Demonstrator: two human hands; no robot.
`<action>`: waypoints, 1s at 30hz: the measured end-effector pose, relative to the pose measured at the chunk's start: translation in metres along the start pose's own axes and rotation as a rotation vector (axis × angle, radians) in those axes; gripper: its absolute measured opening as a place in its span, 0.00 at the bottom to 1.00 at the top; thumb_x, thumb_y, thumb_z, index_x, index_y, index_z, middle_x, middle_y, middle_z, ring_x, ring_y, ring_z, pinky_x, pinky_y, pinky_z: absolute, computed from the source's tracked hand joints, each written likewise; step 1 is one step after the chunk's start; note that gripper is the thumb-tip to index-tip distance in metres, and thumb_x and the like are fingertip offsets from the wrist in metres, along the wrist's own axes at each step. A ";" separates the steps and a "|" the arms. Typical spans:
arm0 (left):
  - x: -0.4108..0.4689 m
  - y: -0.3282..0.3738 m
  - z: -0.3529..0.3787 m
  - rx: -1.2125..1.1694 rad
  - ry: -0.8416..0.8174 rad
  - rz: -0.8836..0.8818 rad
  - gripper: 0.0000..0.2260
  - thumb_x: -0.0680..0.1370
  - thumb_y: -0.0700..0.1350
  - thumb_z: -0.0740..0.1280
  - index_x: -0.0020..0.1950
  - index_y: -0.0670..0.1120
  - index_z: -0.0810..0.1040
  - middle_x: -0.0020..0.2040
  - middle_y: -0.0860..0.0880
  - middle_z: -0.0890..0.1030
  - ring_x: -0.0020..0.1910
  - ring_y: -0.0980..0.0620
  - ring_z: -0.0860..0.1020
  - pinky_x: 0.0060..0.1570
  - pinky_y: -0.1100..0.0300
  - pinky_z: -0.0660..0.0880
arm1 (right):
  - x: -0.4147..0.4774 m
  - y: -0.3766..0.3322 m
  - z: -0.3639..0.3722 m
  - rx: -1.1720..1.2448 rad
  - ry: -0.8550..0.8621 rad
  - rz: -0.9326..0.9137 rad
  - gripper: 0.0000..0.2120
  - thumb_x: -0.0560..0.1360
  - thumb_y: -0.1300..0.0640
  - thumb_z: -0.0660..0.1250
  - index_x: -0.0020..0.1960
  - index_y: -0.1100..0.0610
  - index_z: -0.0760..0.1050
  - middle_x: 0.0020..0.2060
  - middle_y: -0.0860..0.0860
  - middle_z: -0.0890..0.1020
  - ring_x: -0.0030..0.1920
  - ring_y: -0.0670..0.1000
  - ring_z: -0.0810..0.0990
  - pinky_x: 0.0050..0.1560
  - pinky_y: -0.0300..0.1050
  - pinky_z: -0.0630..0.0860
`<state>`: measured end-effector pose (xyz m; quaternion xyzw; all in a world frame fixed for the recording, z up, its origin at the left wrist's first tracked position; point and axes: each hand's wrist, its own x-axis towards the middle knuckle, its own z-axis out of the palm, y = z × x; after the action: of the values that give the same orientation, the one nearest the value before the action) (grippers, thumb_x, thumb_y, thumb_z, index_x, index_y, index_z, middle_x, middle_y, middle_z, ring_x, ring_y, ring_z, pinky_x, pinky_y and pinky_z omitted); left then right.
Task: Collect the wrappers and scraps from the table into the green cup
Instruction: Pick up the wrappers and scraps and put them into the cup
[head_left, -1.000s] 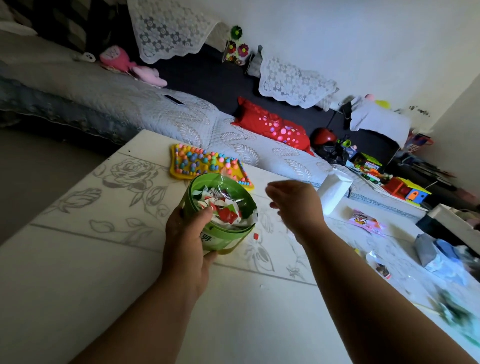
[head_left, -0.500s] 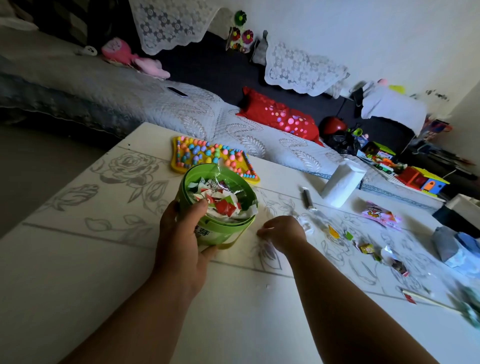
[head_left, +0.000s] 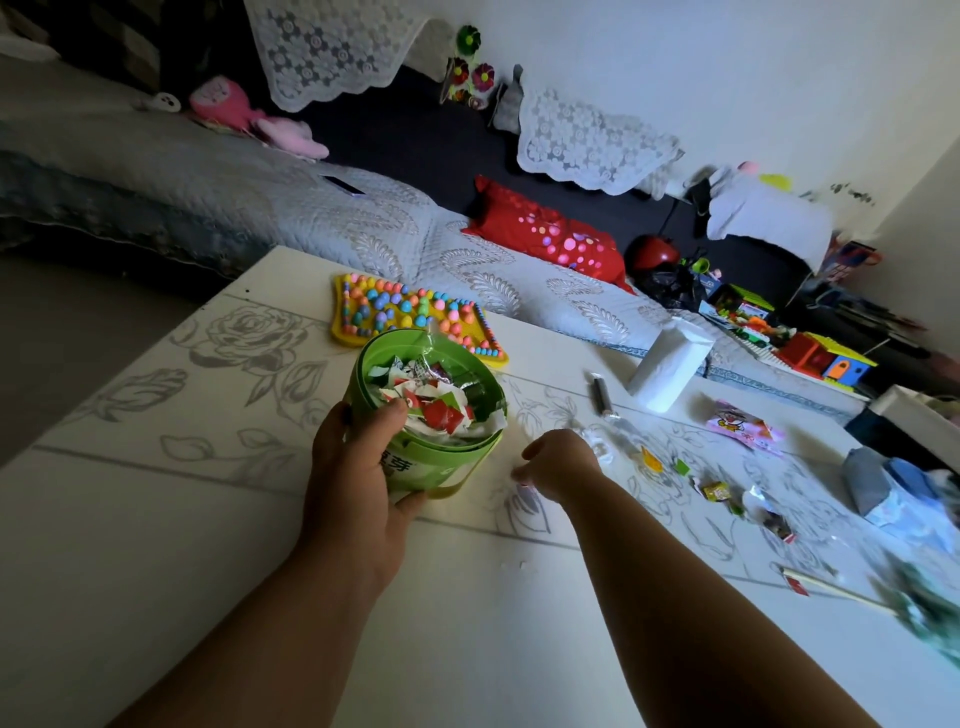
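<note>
My left hand (head_left: 358, 467) grips the green cup (head_left: 441, 467) by its side, tilted toward me above the white table (head_left: 156, 545). The cup is packed with red, white and green wrapper scraps (head_left: 436, 405). My right hand (head_left: 561, 462) is down on the table just right of the cup, fingers pinched on a small red scrap (head_left: 525, 485). Further right lie several loose scraps: a yellow one (head_left: 650, 460), a green one (head_left: 681, 466), a gold candy wrapper (head_left: 716, 491) and a crumpled clear wrapper (head_left: 597, 441).
A yellow bead board (head_left: 363, 312) sits behind the cup. A white tissue pack (head_left: 667, 364), a dark marker (head_left: 601, 395) and a pink snack packet (head_left: 740, 426) lie to the right. Grey-blue cloth (head_left: 883, 483) and a stick (head_left: 831, 587) are near the right edge. A quilted bed lies beyond.
My right hand dropped from above the cup to the table beside it and closed its fingers on a small red scrap. The cup stayed in my left hand.
</note>
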<state>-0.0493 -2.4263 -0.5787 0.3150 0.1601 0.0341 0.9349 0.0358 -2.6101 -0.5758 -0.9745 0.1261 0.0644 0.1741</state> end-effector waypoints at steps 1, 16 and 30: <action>0.000 0.001 0.001 -0.001 0.003 -0.002 0.17 0.77 0.45 0.69 0.66 0.57 0.77 0.64 0.52 0.81 0.63 0.44 0.78 0.60 0.37 0.76 | -0.001 0.000 -0.001 -0.040 -0.019 -0.005 0.15 0.71 0.57 0.72 0.56 0.61 0.80 0.53 0.55 0.83 0.53 0.53 0.81 0.51 0.41 0.77; -0.004 0.009 -0.005 0.014 0.006 0.003 0.16 0.75 0.48 0.70 0.62 0.59 0.78 0.65 0.52 0.80 0.64 0.45 0.77 0.51 0.48 0.77 | -0.019 0.026 0.007 -0.121 0.011 0.026 0.10 0.73 0.54 0.68 0.45 0.61 0.82 0.36 0.54 0.79 0.39 0.53 0.77 0.31 0.37 0.67; -0.014 -0.005 0.009 0.051 0.007 -0.003 0.17 0.76 0.46 0.71 0.64 0.58 0.77 0.61 0.53 0.82 0.60 0.47 0.80 0.56 0.44 0.77 | -0.077 -0.013 -0.055 0.497 0.440 -0.224 0.09 0.72 0.55 0.70 0.33 0.52 0.79 0.27 0.46 0.78 0.29 0.44 0.73 0.34 0.40 0.68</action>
<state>-0.0597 -2.4375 -0.5707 0.3384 0.1645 0.0297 0.9260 -0.0303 -2.6011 -0.5073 -0.9006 0.0650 -0.1993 0.3808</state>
